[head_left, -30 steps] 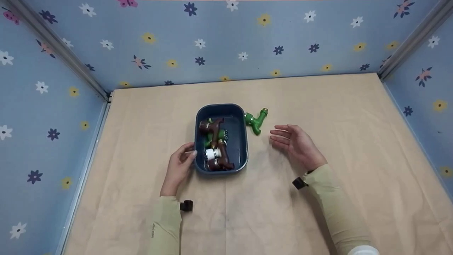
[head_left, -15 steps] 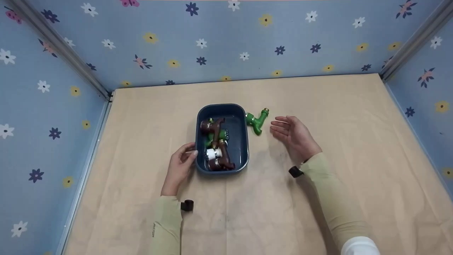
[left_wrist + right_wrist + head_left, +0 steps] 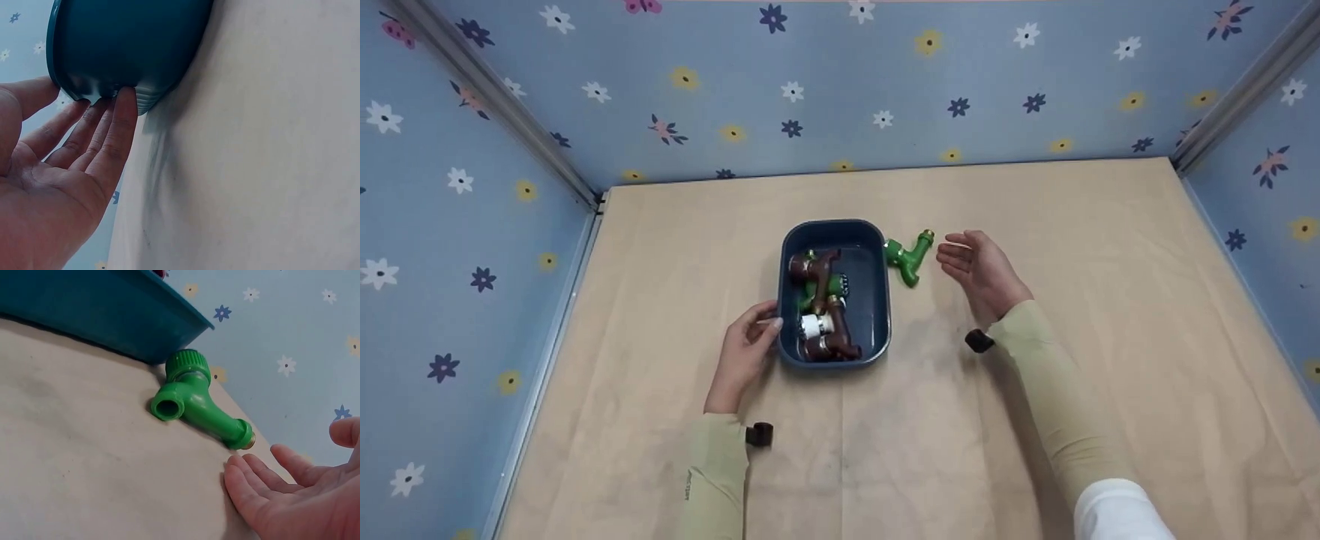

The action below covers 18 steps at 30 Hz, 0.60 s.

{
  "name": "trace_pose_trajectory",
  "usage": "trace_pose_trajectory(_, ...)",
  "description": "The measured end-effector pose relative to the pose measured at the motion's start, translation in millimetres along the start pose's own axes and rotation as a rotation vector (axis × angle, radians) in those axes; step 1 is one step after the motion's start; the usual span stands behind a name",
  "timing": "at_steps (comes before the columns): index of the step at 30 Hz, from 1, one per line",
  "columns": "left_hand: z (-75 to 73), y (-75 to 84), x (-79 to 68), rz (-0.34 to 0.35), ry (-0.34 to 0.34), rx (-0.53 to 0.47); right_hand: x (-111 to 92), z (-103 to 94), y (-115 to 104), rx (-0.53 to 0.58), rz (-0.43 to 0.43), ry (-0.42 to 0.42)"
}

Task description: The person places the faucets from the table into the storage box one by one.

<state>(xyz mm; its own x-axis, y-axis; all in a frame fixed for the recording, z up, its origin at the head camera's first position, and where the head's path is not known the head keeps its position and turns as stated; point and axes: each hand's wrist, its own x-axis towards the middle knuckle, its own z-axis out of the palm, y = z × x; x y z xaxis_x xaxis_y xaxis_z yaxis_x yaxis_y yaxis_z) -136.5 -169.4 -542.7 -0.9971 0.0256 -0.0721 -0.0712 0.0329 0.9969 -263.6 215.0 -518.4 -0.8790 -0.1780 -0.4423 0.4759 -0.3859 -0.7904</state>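
Note:
A dark blue rectangular bin (image 3: 873, 352) holds several taps: a brown tap (image 3: 819, 277) at the back, another brown tap (image 3: 840, 330) nearer the front, a green tap (image 3: 838, 286) partly under them, and a white-capped piece (image 3: 814, 325). My left hand (image 3: 741, 356) rests its fingertips on the bin's left outer wall, thumb tip at the rim. A loose green tap (image 3: 197, 402) with a brass thread lies on the cloth by the bin's right wall. Just right of its threaded end is my right hand (image 3: 986, 271), fingers extended, palm sideways, holding nothing.
A beige cloth (image 3: 915, 450) covers the table. Blue flowered panels (image 3: 840, 82) stand at the back and on both sides, with grey metal posts at the corners. A dark wrist camera (image 3: 759, 434) sits at the left wrist, another (image 3: 979, 340) at the right.
My right hand has moved forward, farther from me, and now stands beside the loose green tap's threaded end. The left hand stays at the bin. The head view has shifted slightly.

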Motion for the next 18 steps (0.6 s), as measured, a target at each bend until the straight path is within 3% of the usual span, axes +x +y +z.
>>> trace_pose_trajectory(7,2.1,-1.0,-1.8,0.009,0.038,0.009,11.1,5.7,-3.8,-0.039,-0.01,0.021)
trace_pose_trajectory(15,2.5,-1.3,-1.7,0.025,0.027,0.007,16.4,11.5,-8.0,-0.133,-0.01,0.013)
trace_pose_trajectory(18,3.0,7.2,-4.2,0.013,0.011,0.012,18.6,11.4,-8.4,-0.161,-0.005,-0.007)
